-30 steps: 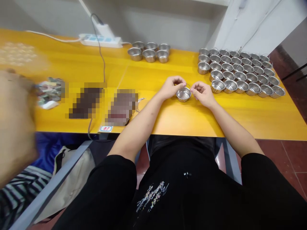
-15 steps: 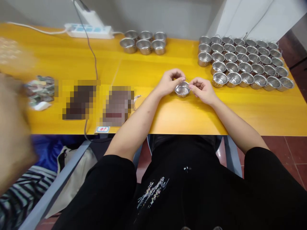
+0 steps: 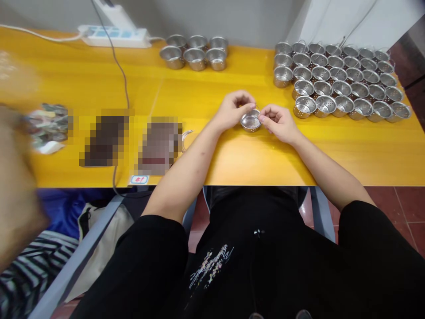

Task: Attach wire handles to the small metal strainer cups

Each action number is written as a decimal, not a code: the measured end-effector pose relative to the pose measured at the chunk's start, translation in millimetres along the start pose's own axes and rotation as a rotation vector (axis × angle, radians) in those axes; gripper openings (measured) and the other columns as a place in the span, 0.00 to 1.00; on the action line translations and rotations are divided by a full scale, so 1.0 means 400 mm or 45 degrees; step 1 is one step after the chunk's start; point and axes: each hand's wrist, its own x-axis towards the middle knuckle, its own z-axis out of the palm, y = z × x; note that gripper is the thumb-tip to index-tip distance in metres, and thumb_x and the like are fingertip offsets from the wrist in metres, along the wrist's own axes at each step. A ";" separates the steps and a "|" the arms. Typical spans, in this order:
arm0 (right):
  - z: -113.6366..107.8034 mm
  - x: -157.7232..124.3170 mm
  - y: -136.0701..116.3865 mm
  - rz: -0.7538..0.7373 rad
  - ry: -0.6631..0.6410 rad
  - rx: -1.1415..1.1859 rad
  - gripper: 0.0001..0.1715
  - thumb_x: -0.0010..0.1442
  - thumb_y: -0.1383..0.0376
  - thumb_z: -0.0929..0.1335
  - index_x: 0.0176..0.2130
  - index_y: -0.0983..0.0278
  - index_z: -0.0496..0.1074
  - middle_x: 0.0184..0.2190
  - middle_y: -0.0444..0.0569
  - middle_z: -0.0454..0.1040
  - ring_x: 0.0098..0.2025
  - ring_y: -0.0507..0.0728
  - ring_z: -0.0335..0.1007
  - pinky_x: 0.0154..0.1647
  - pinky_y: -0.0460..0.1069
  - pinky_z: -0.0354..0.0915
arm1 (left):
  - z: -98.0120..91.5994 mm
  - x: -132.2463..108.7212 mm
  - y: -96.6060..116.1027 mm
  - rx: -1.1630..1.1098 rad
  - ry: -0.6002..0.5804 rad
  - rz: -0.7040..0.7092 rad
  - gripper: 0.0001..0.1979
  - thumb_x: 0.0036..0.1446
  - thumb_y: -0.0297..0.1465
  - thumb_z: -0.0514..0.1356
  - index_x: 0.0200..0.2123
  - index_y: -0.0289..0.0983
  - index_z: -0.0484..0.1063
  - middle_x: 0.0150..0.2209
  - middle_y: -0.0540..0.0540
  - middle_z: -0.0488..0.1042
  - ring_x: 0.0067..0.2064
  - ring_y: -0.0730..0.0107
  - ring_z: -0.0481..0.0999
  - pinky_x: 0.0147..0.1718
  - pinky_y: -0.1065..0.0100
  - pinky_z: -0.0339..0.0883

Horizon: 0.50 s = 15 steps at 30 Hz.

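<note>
One steel strainer cup point(image 3: 250, 122) sits rim-up between the two sets of fingertips. Left hand point(image 3: 231, 110) and right hand point(image 3: 281, 123) pinch opposite sides of its rim, fingers closed, equally near.

Left hand point(image 3: 231, 110) and right hand point(image 3: 281, 125) have closed tighter around the strainer cup point(image 3: 250, 122).

Power strip point(image 3: 113, 36) on yellow table point(image 3: 83, 84)
</note>
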 end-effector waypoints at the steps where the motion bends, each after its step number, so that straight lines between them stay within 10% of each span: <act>1: 0.000 0.000 -0.001 0.005 0.002 0.000 0.48 0.62 0.20 0.83 0.41 0.57 0.76 0.29 0.42 0.73 0.28 0.53 0.63 0.31 0.52 0.59 | -0.001 0.000 -0.001 0.000 -0.001 0.002 0.20 0.61 0.45 0.85 0.43 0.41 0.84 0.41 0.45 0.86 0.44 0.62 0.84 0.47 0.61 0.78; 15: 0.000 0.002 0.004 0.000 0.011 -0.002 0.48 0.62 0.20 0.82 0.41 0.57 0.75 0.28 0.41 0.73 0.27 0.53 0.62 0.30 0.53 0.58 | -0.006 -0.002 -0.014 -0.009 0.029 -0.001 0.24 0.62 0.50 0.86 0.44 0.41 0.84 0.41 0.44 0.84 0.44 0.58 0.85 0.57 0.52 0.85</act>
